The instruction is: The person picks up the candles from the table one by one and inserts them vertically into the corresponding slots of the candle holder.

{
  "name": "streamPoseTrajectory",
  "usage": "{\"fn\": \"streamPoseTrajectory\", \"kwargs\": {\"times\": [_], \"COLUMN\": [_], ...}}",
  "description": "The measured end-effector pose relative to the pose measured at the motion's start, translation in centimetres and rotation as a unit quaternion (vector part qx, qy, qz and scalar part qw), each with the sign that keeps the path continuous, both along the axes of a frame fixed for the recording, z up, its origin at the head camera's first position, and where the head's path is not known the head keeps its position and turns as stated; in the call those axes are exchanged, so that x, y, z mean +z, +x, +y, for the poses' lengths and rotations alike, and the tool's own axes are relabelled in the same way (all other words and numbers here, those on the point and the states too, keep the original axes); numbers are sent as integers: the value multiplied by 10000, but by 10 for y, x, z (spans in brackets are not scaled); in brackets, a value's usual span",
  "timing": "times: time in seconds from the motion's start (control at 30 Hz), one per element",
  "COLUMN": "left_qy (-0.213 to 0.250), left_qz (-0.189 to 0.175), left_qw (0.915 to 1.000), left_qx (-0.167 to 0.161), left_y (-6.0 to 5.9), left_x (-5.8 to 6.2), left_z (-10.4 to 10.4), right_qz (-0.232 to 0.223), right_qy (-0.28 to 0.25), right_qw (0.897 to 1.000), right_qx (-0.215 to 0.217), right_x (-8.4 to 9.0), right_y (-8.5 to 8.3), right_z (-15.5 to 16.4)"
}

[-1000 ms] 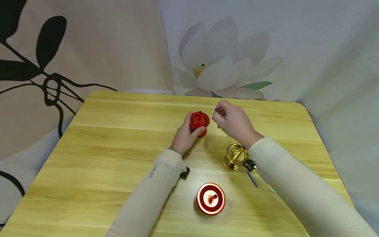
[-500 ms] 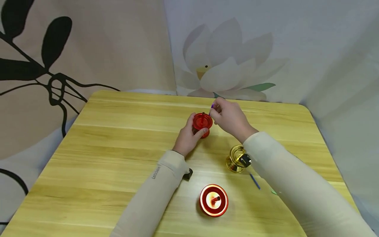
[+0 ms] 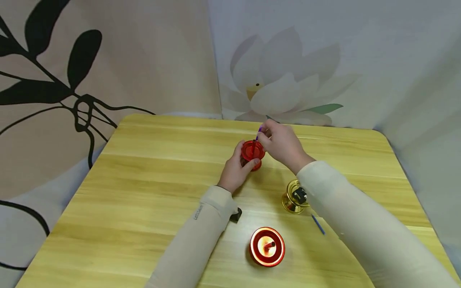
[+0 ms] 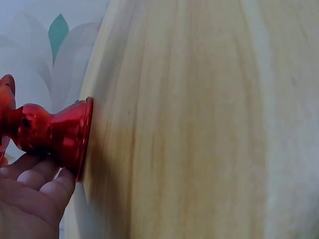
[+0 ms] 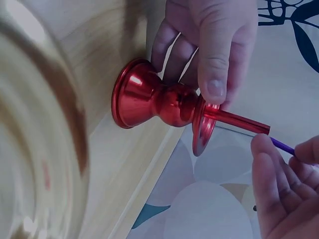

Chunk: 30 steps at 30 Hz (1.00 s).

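Near the middle of the far edge of a pale wooden table [image 3: 173, 180], the left hand [image 3: 232, 172] grips a shiny red metallic candle holder [image 5: 177, 104] with a flared base, a rounded waist, a shallow dish and a thin central tube. Its thumb lies on the dish and its fingers curl round the body; whether the base touches the table cannot be told. Just to the right, the right hand [image 3: 282, 145] pinches a slim purple stick [image 5: 283, 146] between thumb and fingers, its tip at the top of the tube; whether it sits inside is unclear.

Nearer the right edge than the left stands a shiny gold metallic candle holder [image 3: 289, 206], partly covered by a small black device [image 3: 299, 195] at the right cuff. A thin blue stick [image 3: 318, 225] lies just beside it, towards the right edge. Farther from the far edge stands a second red holder [image 3: 267, 247], wide-rimmed with a central tube.
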<state>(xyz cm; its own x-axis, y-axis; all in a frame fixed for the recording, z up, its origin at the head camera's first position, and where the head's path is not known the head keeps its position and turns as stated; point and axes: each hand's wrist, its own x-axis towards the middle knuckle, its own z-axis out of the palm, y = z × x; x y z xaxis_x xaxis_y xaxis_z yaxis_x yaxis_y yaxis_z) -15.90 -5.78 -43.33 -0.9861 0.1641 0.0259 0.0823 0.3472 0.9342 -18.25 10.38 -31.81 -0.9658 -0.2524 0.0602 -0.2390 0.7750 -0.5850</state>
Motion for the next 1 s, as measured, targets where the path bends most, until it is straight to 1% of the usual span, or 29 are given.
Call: {"fn": "streamPoseTrajectory", "kwargs": {"times": [0.13, 0.3, 0.47, 0.67, 0.83, 0.93, 1.0], "left_qy": [145, 177, 203, 234, 289, 266, 342], "left_qz": [32, -1, -26, -37, 43, 7, -41], "left_qw": [9999, 9998, 9998, 9997, 9996, 9996, 9994], "left_qx": [-60, -81, -45, -37, -27, -6, 17], "left_y": [1, 1, 2, 1, -2, -2, -2], "left_x": [1, 2, 1, -3, -5, -6, -7], "left_z": [1, 2, 1, 1, 1, 0, -1], "right_qz": [126, 200, 110, -37, -92, -166, -209], "right_qy": [18, 113, 238, 319, 381, 350, 334], "right_qw": [9999, 9996, 9996, 9994, 9990, 9990, 9990], "right_qx": [62, 155, 131, 162, 217, 210, 204], "right_x": [-2, -1, -2, -4, -4, -4, -3], "right_y": [1, 2, 0, 0, 1, 3, 5], "right_z": [-1, -2, -4, -2, 4, 9, 13]}}
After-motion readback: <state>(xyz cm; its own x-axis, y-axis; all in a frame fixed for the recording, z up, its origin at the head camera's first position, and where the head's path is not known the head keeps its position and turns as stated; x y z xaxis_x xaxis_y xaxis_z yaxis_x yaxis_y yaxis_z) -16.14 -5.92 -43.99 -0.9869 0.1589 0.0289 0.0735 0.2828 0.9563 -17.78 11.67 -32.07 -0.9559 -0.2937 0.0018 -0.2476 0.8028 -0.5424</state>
